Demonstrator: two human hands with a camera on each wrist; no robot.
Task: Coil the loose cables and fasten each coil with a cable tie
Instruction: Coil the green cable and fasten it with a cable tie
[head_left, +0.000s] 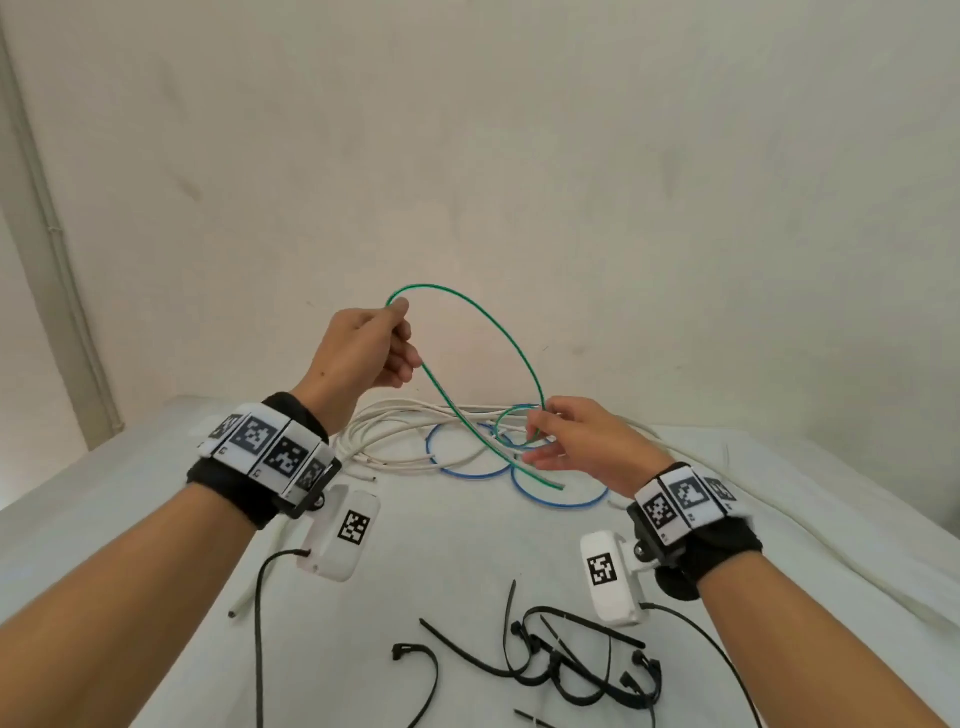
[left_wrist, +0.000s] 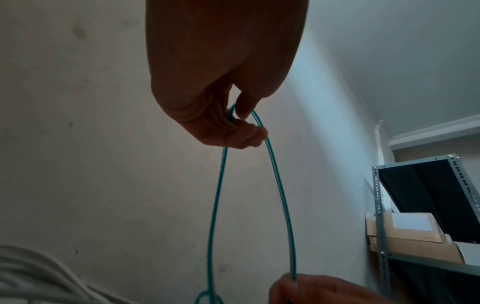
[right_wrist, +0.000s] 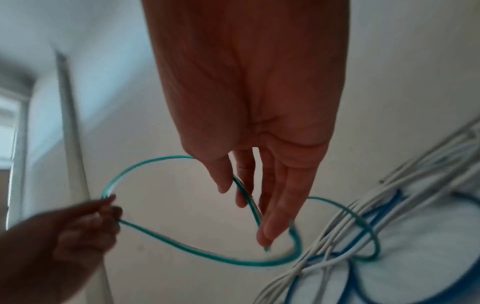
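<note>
The green cable (head_left: 488, 332) arches in the air between my hands, above the far middle of the worktop (head_left: 467, 540), its free end hanging down towards the blue cable (head_left: 558, 501) and the white cables (head_left: 395, 421) tangled below. My left hand (head_left: 363, 348) pinches the top of the loop between thumb and curled fingers; my right hand (head_left: 582, 441) has its fingers nearly straight, with the cable running between thumb and fingers, so its grip looks light. I judge the loop is only the first turn of a coil, and springy: if my right fingers slacken, the cable may spring open and drop into the tangle, where a small green loop already lies across the blue and white runs. Pulling hard could drag those along. The cable ties (head_left: 550, 665) lie near me, out of reach while both hands are busy.
</note>
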